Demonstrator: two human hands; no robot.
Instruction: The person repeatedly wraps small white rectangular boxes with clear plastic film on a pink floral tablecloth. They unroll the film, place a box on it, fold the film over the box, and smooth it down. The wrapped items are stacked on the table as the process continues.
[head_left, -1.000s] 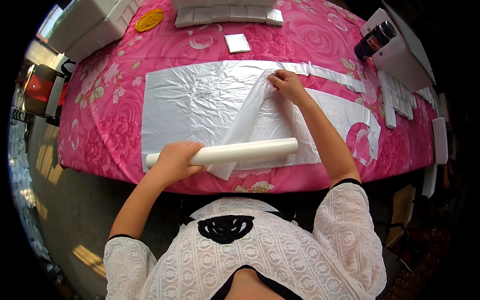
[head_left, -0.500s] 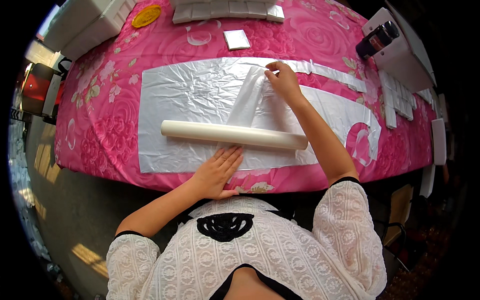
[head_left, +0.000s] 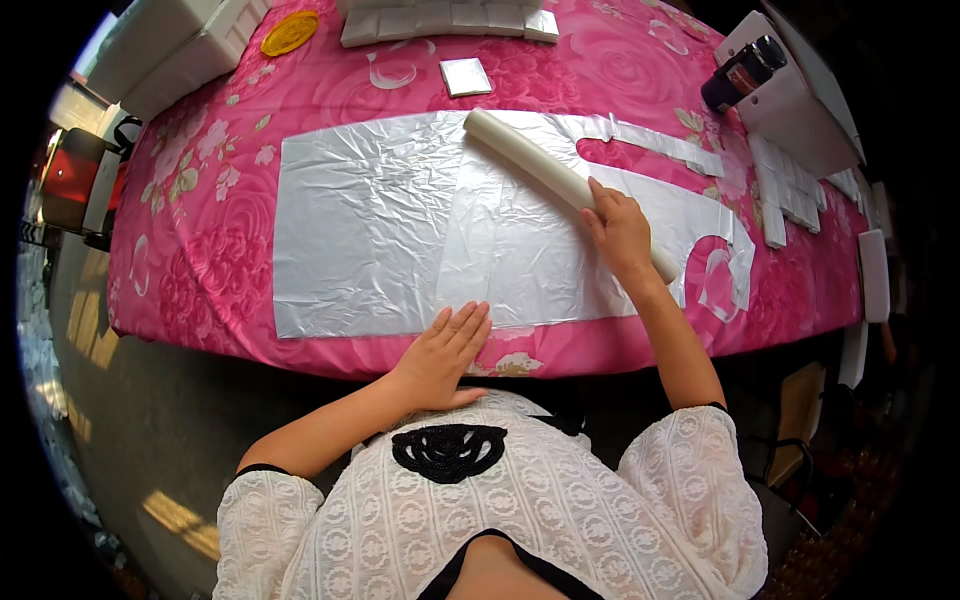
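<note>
Left hand [head_left: 445,350]: open and flat, thumb spread, nothing grasped, fingertips on the near edge of the plastic sheet [head_left: 350,220]. Right hand [head_left: 620,232]: partly closed over the white roll [head_left: 530,165], thumb and fingers to opposite sides, underside of grip hidden. Roll position: slantwise across the right half of the sheet, far end toward the left. Sheet position: laid out wrinkled on the pink tablecloth [head_left: 200,270], cut-outs to the right. Beyond the sheet: one small square packet [head_left: 465,77], well apart from both hands.
</note>
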